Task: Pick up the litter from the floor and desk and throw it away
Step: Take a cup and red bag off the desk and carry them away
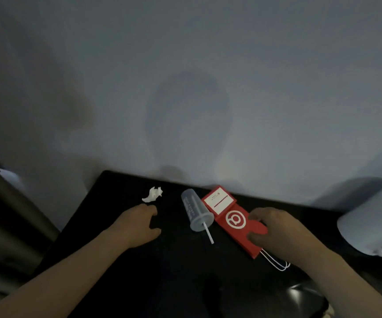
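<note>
On the black desk (121, 260) lie three pieces of litter. A crumpled white tissue (152, 194) sits at the back left. A clear plastic cup (195, 211) with a lid and white straw lies on its side in the middle. To its right lies a flat red paper bag (230, 220) with a white logo, a white label and white string handles. My right hand (270, 228) pinches the bag's near right edge between thumb and fingers. My left hand (142, 222) hovers just in front of the tissue, fingers spread and relaxed, holding nothing.
A pale wall rises right behind the desk. A white cylindrical object (373, 219) stands at the right edge. A dark curtain or furniture (4, 216) borders the left side. A shiny dark object (304, 299) sits at the desk's near right.
</note>
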`<state>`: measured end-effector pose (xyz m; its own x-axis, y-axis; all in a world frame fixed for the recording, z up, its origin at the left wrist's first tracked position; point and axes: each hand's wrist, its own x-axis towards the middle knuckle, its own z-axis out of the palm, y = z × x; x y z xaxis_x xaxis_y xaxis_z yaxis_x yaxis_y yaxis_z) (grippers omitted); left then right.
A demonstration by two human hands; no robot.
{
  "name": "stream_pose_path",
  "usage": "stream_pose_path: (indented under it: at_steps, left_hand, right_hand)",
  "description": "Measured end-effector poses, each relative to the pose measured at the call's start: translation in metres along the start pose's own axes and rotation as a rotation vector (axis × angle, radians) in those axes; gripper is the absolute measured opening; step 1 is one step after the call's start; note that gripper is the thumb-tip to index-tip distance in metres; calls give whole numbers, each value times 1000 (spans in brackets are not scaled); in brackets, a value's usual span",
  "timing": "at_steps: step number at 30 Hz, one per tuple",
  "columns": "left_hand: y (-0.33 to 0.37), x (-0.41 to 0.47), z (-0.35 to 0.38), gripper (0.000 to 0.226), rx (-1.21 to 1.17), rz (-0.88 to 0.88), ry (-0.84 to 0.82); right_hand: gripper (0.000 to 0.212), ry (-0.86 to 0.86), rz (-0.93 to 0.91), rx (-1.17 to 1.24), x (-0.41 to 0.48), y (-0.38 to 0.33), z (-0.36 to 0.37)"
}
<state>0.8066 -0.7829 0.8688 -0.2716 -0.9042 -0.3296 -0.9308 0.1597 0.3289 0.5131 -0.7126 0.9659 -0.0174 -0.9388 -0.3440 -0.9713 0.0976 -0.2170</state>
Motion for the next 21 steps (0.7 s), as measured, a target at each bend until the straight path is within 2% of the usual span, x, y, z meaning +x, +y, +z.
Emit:
stream_pose_path:
  at_steps: [6, 11, 15, 18, 21]
  left_hand:
    - [-29, 59, 18, 49, -4, -52, 5]
    - [-42, 108, 40, 55, -28, -151, 14]
    - [-54, 152, 51, 71, -86, -203, 68]
    - [-60, 181, 62, 87, -109, -213, 38]
    - [-62, 199, 80, 75, -112, -218, -14]
  right_hand:
    - [60, -74, 101, 32, 47, 0, 21]
    - [66, -136, 154, 26, 80, 13, 41]
    - [66, -171, 173, 44, 107, 25, 52]
    - [65, -179, 178, 56, 122, 35, 63]
    - [64, -201, 186, 67, 130, 44, 73]
